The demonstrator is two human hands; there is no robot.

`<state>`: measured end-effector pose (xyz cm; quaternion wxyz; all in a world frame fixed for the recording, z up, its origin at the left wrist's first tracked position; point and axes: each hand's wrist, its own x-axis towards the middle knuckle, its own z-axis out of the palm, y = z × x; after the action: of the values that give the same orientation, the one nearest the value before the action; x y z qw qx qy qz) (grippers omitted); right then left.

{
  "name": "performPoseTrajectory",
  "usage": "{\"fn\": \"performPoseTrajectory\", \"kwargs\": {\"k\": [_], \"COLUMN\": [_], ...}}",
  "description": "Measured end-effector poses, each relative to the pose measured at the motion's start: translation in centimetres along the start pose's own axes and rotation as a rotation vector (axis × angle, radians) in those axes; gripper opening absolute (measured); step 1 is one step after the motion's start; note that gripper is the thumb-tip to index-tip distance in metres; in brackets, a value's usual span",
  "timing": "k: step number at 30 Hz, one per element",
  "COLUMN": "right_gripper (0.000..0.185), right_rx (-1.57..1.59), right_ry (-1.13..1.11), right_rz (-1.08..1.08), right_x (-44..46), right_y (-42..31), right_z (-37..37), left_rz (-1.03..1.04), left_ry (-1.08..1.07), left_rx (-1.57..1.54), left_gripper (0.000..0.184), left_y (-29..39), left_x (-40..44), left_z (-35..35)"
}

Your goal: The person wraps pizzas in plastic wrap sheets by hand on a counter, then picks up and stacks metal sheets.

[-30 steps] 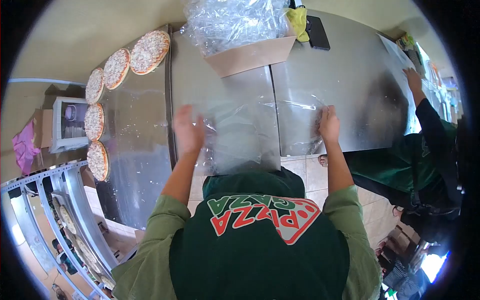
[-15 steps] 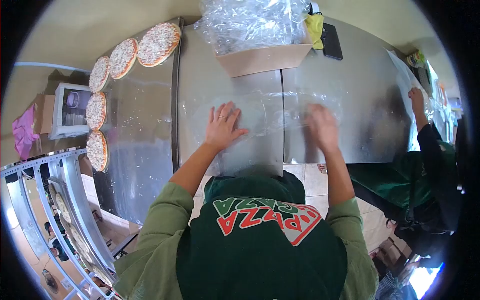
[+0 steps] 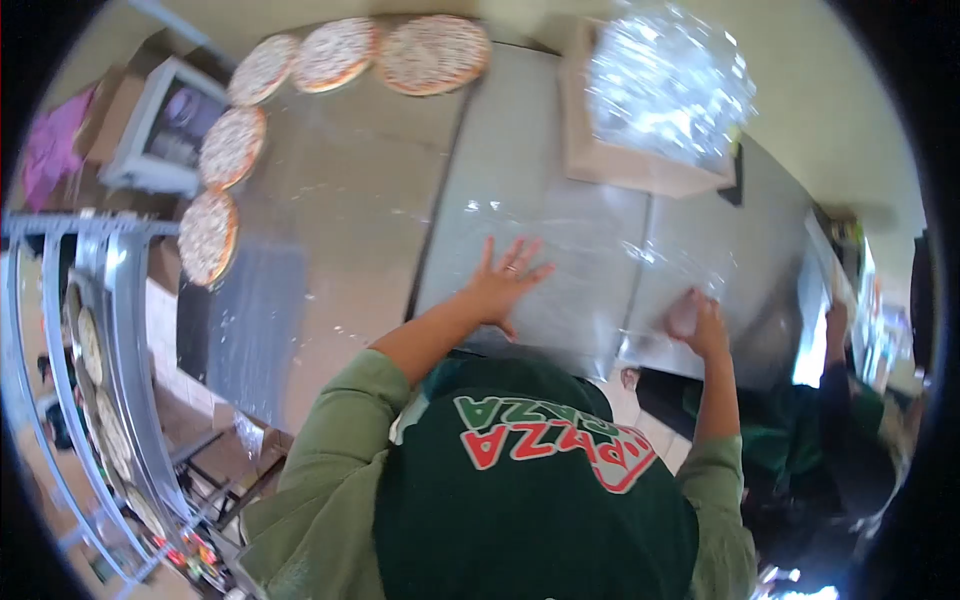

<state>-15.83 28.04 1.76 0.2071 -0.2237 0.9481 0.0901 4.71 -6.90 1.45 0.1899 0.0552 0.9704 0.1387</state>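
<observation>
A clear plastic bag lies spread on the metal table in front of me, its outline hard to see. My left hand rests flat on its left part, fingers spread, a ring on one finger. At the bag's right end, my right hand is curled with thumb and fingers drawn together on the film. Its fingertips are slightly blurred.
Behind the bag stands a cardboard box heaped with clear plastic film. Several cheese-topped pizzas line the left table's edge. A rack stands lower left. Another person's arm is at right.
My view has turned, so the box and pizzas sit further right. My left hand remains flat on the plastic. The right hand, smeared by motion before, is now lower and curled at the bag's end.
</observation>
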Motion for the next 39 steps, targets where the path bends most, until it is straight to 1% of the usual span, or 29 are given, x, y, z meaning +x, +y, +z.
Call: {"fn": "performPoseTrajectory", "kwargs": {"k": [1, 2, 4, 6, 7, 8, 9, 11, 12, 13, 14, 17, 20, 21, 23, 24, 25, 28, 30, 31, 32, 34, 35, 37, 39], "right_gripper": [0.105, 0.105, 0.088, 0.075, 0.073, 0.072, 0.071, 0.071, 0.071, 0.071, 0.071, 0.072, 0.073, 0.075, 0.078, 0.079, 0.081, 0.086, 0.087, 0.087, 0.087, 0.085, 0.081, 0.075, 0.067], "right_rx": [-0.11, -0.121, -0.098, 0.057, 0.226, 0.391, 0.348, 0.267, 0.269, 0.27, 0.27, 0.301, 0.365, 0.358, 0.348, 0.319, 0.289, 0.264, 0.297, 0.326, 0.357, 0.285, 0.315, 0.373, 0.616], "right_ry": [-0.03, -0.026, 0.085, 0.084, 0.036, -0.013, 0.022, 0.098, 0.107, 0.114, 0.122, 0.09, 0.081, 0.075, 0.058, 0.09, 0.12, 0.201, 0.25, 0.245, 0.24, 0.149, 0.176, 0.236, 0.249], "right_rz": [0.043, 0.044, -0.112, -0.289, -0.258, -0.217, -0.217, -0.196, -0.192, -0.185, -0.177, -0.199, -0.142, -0.141, -0.129, -0.183, -0.229, -0.29, -0.272, -0.237, -0.207, -0.077, -0.083, -0.12, -0.075], "right_x": [0.2, 0.6, 1.4, 1.7, 1.4, 1.0, 0.7, -0.2, -0.5, -1.1, -1.5, -0.8, 0.5, 0.4, 0.2, 0.2, 0.1, -0.3, -0.7, -1.2, -1.8, -2.8, -2.8, -2.2, -1.0], "right_y": [-0.4, -0.4, 0.2, -0.1, -0.9, -1.7, -2.5, -3.7, -4.5, -5.1, -5.4, -4.4, -3.3, -3.1, -3.8, -3.7, -3.4, -3.3, -3.3, -3.9, -4.9, -6.7, -6.3, -4.9, -3.4], "right_z": [0.1, 0.7, 2.1, 2.5, 2.7, 2.7, 2.6, 2.5, 2.3, 1.9, 1.7, 2.0, 2.8, 2.9, 2.2, 2.3, 2.6, 3.4, 3.9, 3.4, 2.5, 0.3, 0.7, 2.0, 3.8], "left_rz": [-0.008, -0.108, -0.305, -0.706, -0.933, -1.267, -1.246, -1.348, -1.478, -1.481, -1.47, -1.307, -0.938, -0.815, -0.391, -0.189, 0.057, 0.126, 0.593, 0.646, 0.628, 0.423, 0.325, 0.165, 0.039], "left_ry": [0.022, 0.2, 0.565, 1.114, 1.468, 1.614, 2.13, 2.387, 2.324, 2.325, 2.302, 2.054, 2.143, 2.221, 2.183, 2.141, 2.251, 1.953, 1.758, 1.724, 1.71, 1.708, 1.682, 1.568, 1.381], "left_rx": [-0.012, -0.091, -0.218, -0.518, -0.593, -0.453, -0.877, -1.052, -1.288, -1.555, -1.831, -2.294, -2.27, -2.232, -2.161, -2.121, -2.11, -1.883, -2.106, -2.174, -2.235, -2.294, -2.316, -2.384, -2.466], "left_gripper": [0.119, 0.113, 0.102, 0.075, 0.057, 0.045, 0.039, 0.047, 0.067, 0.076, 0.087, 0.103, 0.111, 0.101, 0.093, 0.089, 0.072, 0.066, 0.057, 0.057, 0.057, 0.057, 0.057, 0.057, 0.056], "left_y": [-1.0, -2.5, -6.2, -14.0, -16.9, -21.0, -23.9, -31.5, -30.0, -31.5, -33.1, -34.4, -35.6, -35.5, -36.2, -36.3, -35.1, -33.9, -36.0, -36.3, -35.7, -32.9, -30.9, -26.0, -20.4], "left_x": [-0.9, -2.3, -5.6, -10.6, -14.0, -18.4, -22.2, -31.5, -33.3, -35.0, -36.8, -39.3, -39.6, -38.8, -36.7, -35.4, -33.5, -29.7, -29.1, -28.6, -27.5, -25.1, -23.4, -19.2, -14.5], "left_z": [-0.3, -0.9, -2.1, -0.3, -0.3, 0.9, 1.6, 7.2, 4.9, 5.2, 5.6, 4.5, 6.0, 5.7, 7.2, 7.6, 6.6, 5.2, 8.2, 8.8, 8.7, 7.3, 6.5, 5.5, 5.3]}}
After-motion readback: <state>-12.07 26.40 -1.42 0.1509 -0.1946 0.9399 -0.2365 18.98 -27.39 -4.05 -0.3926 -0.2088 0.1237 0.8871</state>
